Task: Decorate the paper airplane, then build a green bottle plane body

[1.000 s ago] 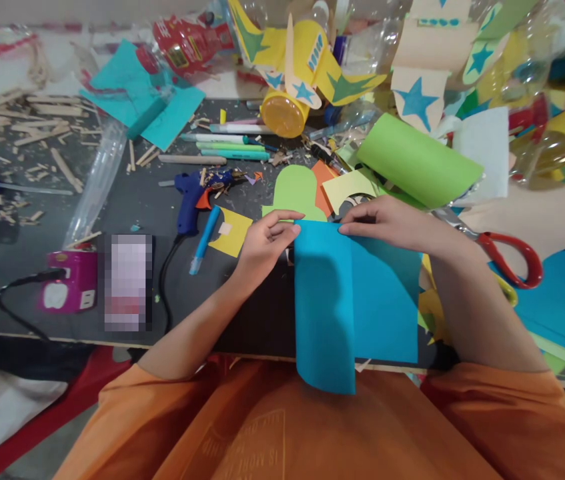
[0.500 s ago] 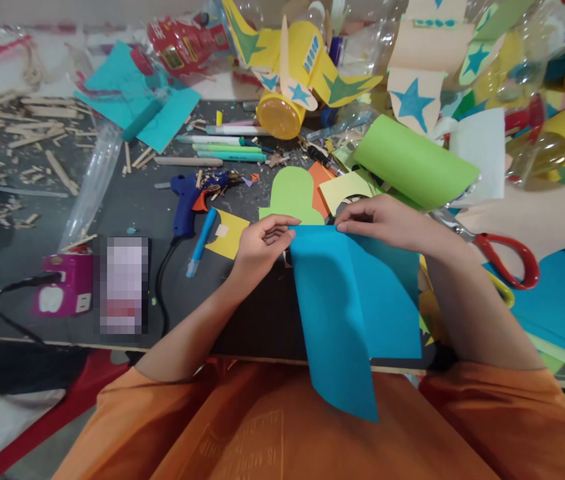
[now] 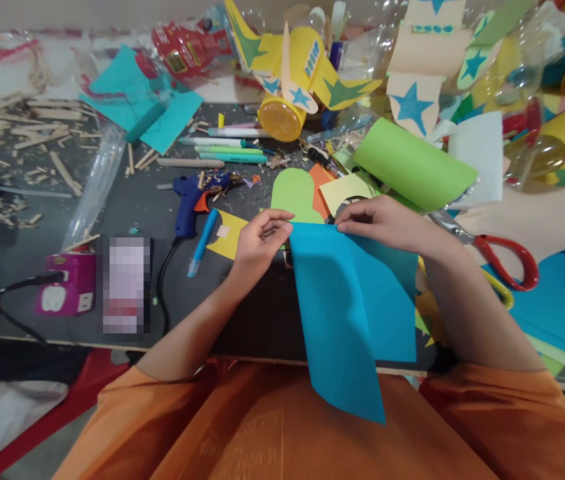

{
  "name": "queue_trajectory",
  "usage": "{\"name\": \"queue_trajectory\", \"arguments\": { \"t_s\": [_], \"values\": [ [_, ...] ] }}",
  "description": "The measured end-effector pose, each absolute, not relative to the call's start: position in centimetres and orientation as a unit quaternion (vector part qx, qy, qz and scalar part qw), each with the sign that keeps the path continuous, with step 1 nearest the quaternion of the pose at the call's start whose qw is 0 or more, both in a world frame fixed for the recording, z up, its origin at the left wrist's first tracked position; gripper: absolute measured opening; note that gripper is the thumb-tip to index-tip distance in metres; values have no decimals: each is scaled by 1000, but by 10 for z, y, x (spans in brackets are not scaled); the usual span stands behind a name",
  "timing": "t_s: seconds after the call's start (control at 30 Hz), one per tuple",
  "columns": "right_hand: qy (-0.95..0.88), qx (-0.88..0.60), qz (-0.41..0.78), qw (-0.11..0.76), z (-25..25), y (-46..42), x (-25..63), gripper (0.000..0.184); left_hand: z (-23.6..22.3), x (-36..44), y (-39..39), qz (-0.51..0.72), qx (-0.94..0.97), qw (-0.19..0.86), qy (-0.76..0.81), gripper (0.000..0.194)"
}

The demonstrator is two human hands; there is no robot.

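Observation:
A sheet of blue paper (image 3: 337, 313) hangs between my hands, bent along a slanting line, its lower end reaching past the table's front edge. My left hand (image 3: 262, 243) pinches its top left corner between thumb and fingers. Farther right along the same top edge, my right hand (image 3: 379, 223) pinches the paper with fingertips and thumb. Just beyond the paper lies a light green cut-out (image 3: 292, 193) with a rounded top. Behind my right hand are a pale yellow piece of paper (image 3: 345, 193) and a rolled green sheet (image 3: 412, 163).
Red-handled scissors (image 3: 509, 257) lie by my right forearm. A blue glue gun (image 3: 189, 200), a blue marker (image 3: 203, 243), a phone (image 3: 126, 287) and a purple box (image 3: 65, 283) are to the left. A yellow bottle rocket (image 3: 289, 87) stands at the back.
The blue paper shifts slightly, its lower tip swinging a little to the right. Both hands keep their pinch, the left moving up a touch.

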State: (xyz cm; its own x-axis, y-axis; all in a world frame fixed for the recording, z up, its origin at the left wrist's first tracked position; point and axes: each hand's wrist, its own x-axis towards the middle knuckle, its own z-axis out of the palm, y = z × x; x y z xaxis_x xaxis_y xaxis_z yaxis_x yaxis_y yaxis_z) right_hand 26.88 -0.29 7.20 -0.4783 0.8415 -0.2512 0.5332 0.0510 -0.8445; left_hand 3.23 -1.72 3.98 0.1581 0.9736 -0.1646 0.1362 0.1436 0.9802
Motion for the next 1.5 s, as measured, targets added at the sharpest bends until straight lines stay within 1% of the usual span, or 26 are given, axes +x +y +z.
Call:
{"name": "queue_trajectory", "arguments": {
  "t_s": [0.4,0.63,0.8,0.93,1.13,1.27,1.33,1.47,1.5],
  "values": [
    [-709,-482,487,165,74,-3,270,27,38,30,-20,394,562,514,515,21],
    [-713,-471,493,162,75,-4,269,27,35,29,-17,405,561,506,515,18],
    [-717,-467,495,153,75,-2,269,27,40,30,-19,394,583,473,530,13],
    [-720,-473,487,143,74,-2,269,27,42,31,-19,384,597,451,540,15],
    [-726,-467,482,151,73,-2,268,27,39,30,-18,360,604,482,524,16],
    [-728,-472,477,141,71,-2,268,27,36,28,-20,343,616,478,524,23],
    [-731,-480,466,133,68,-1,268,26,34,27,-21,342,651,442,514,28],
    [-739,-506,426,123,64,0,269,25,32,26,-23,313,790,273,450,21],
    [-741,-512,417,120,63,-1,269,25,31,26,-24,290,819,245,431,23]
  ]
}}
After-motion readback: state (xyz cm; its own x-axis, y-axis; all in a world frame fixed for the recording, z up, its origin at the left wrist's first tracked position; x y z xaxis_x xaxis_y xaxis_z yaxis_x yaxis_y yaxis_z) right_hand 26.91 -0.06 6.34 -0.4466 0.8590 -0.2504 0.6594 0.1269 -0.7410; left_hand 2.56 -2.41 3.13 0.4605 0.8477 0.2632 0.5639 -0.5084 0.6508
